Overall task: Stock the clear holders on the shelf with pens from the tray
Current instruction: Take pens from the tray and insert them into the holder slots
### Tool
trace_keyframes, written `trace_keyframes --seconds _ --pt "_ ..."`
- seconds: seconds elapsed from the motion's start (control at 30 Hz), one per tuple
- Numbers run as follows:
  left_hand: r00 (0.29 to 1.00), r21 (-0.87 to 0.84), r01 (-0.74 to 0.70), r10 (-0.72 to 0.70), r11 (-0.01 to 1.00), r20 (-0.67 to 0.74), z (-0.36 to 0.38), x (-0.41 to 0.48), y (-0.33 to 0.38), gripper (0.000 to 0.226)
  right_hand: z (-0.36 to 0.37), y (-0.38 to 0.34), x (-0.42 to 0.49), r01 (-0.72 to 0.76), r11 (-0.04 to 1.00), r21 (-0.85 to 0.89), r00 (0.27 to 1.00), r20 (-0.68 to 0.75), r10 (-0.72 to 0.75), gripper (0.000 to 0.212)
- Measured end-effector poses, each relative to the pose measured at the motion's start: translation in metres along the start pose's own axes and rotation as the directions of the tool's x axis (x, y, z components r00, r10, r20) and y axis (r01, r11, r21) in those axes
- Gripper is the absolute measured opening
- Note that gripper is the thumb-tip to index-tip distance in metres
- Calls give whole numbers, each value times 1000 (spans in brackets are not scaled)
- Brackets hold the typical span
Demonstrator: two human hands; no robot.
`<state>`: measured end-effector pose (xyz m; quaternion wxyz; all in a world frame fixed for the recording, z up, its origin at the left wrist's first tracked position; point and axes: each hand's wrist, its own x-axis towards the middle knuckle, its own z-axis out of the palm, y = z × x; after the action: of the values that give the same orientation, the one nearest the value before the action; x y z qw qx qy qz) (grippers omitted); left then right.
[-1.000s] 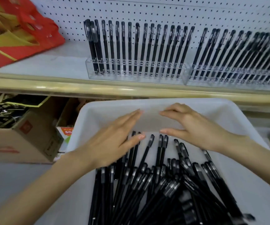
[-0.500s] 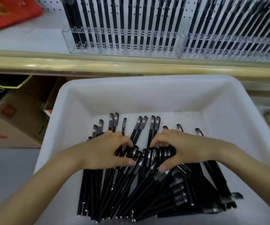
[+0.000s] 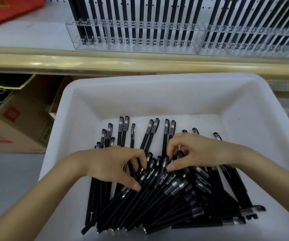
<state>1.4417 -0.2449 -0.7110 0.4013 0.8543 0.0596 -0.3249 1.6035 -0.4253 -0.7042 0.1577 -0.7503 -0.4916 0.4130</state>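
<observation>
White plastic tray (image 3: 157, 94) fills most of the head view, sitting just below the shelf (image 3: 27, 35), which runs across the top behind a yellowish front edge (image 3: 105, 64).

The pens (image 3: 166, 206) are black, capped, and lie loose in the near half of the tray. Most caps point toward the shelf, and some on the right lie crossed at angles. The far strip of the tray floor is bare.

We count two clear holders side by side on the shelf, touching end to end: left holder (image 3: 72, 32) and right holder (image 3: 244, 49). Both carry a row of upright racked pens (image 3: 142, 14), one per slot as far as we can see. The tops of the rows are cut off by the frame.

A cardboard box (image 3: 18, 129) sits under the shelf, left of the tray.

Both hands are down in the pile, near each other and not touching:
- left hand (image 3: 112, 164): fingers curled into the pens, thumb pressed along the barrels, closing on a few of them. We cannot tell the exact count.
- right hand (image 3: 197, 152): fingers curled tight, pinching pens near the cap end against the thumb.

A red bag (image 3: 9, 11) lies at the far left of the shelf, partly out of frame.
</observation>
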Motion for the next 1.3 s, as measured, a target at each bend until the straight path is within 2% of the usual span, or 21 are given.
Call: trace_keyframes --seconds 0.2,0.5,0.67,0.83,1.0,1.1,1.17,1.3 --pt "1000 -25 -6 6 1000 8 -1 -2 3 41 1 -8 -3 11 980 200 997 72 -26 19" --pt "999 -75 18 -15 997 38 0 -4 6 36 -1 -12 -7 1 972 233 996 85 -21 13" --pt "998 10 38 -39 999 54 7 0 11 30 -1 -13 -8 -33 967 252 995 98 8 12" --pt "999 125 31 -32 992 5 12 7 15 28 -1 -12 -8 -47 964 261 996 85 25 11" --pt "1000 103 13 -11 995 -15 3 7 16 20 1 -12 -7 -27 967 254 1000 22 22 15" --pt "997 -55 -5 1 998 -81 -3 5 16 13 -3 -14 -8 -6 954 299 999 -37 18 18" --pt "982 -131 -11 -14 991 -188 -6 5 16 14 -7 -17 -10 37 930 366 997 -81 -8 17" --pt "867 -228 -8 -107 974 -486 -15 4 16 26 -11 -23 -11 107 861 498 986 -162 -29 21"
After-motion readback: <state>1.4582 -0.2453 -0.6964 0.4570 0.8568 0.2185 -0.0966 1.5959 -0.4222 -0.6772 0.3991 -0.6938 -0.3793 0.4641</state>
